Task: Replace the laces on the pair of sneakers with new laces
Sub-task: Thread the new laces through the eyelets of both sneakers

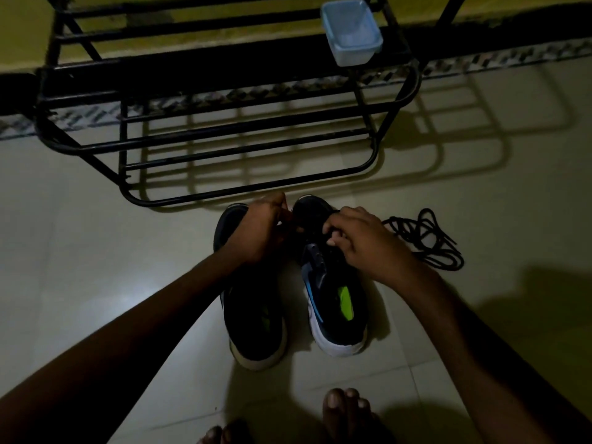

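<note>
Two dark sneakers stand side by side on the pale tiled floor, heels toward me. The left sneaker (pixel 254 322) is half covered by my left arm. The right sneaker (pixel 333 302) shows a white sole, a blue stripe and a bright green insole. My left hand (pixel 259 230) hovers over the gap between the toes, fingers curled as if pinching a lace end; the dim light hides it. My right hand (pixel 362 241) sits on the right sneaker's lacing, fingertips pinching a dark lace. A loose black lace (pixel 426 238) lies coiled on the floor to the right.
A black metal shoe rack (pixel 243 129) stands just beyond the sneakers, against a yellow wall. A pale blue plastic tub (pixel 352 32) sits on its upper shelf at the right. My bare toes (pixel 347 411) show at the bottom edge. The room is dim.
</note>
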Demonstrator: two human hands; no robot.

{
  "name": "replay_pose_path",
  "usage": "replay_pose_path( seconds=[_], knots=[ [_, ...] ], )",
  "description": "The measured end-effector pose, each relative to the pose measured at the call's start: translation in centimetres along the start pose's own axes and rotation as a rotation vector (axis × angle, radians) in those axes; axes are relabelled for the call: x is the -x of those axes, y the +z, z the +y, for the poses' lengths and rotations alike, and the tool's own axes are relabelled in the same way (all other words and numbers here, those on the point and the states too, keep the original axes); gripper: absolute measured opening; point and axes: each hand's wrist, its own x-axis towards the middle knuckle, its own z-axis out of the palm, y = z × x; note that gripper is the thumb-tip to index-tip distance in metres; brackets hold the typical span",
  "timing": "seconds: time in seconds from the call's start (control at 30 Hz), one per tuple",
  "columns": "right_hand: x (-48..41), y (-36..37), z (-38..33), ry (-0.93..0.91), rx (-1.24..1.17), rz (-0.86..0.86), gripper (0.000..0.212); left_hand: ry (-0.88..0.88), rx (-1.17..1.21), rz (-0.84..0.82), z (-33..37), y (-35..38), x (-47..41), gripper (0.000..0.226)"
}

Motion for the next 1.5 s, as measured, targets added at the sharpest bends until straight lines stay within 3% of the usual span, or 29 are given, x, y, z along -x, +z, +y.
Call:
replay_pose_path(
  seconds=[0.2, 0.37, 0.5, 0.63, 0.77, 0.9, 1.0, 1.17, 1.5],
  knots=[
    [-0.3, -0.9, -0.3, -0.003, -0.008, -0.004, 0.020, -0.095, 0.112, 0.101, 1.1, -0.4, 0.1, 0.018],
    [-0.4, -1.6, -0.3, 0.081, 0.023, -0.091, 0.020, -0.277, 0.216, 0.153, 2.0, -0.9, 0.1, 0.013],
    [-0.3, -1.6, -0.1, 0.009, 0.072, -0.002, 0.023, -0.326, 0.263, 0.158, 1.5, -1.0, 0.1, 0.014],
    [-0.3, -1.5, 0.2, 0.061, -0.095, 0.122, 0.007, -0.327, 0.341, 0.191, 1.9, -1.4, 0.3, 0.017],
    [0.1, -2.3, 0.3, 0.108, -0.353, 0.185, 0.010, -0.361, 0.577, 0.254, 3.9, -2.2, 0.8, 0.008],
    [0.5, -4.7, -0.9, 0.111, -0.520, 0.286, 0.020, -0.358, 0.709, 0.378, 5.7, -4.0, 1.5, 0.014],
    [1.0, -7.9, -3.1, 0.061, -0.735, 0.346, 0.021, -0.319, 0.786, 0.432, 7.5, -6.3, 1.8, 0.014],
    [1.5, -13.3, -7.2, -0.066, -0.805, 0.484, 0.009, -0.267, 0.925, 0.476, 11.5, -10.1, 1.2, 0.018],
    [2.2, -23.2, -13.5, -0.252, -0.820, 0.653, 0.009, -0.227, 0.683, 0.434, 17.2, -15.3, -2.0, 0.008]
  ],
)
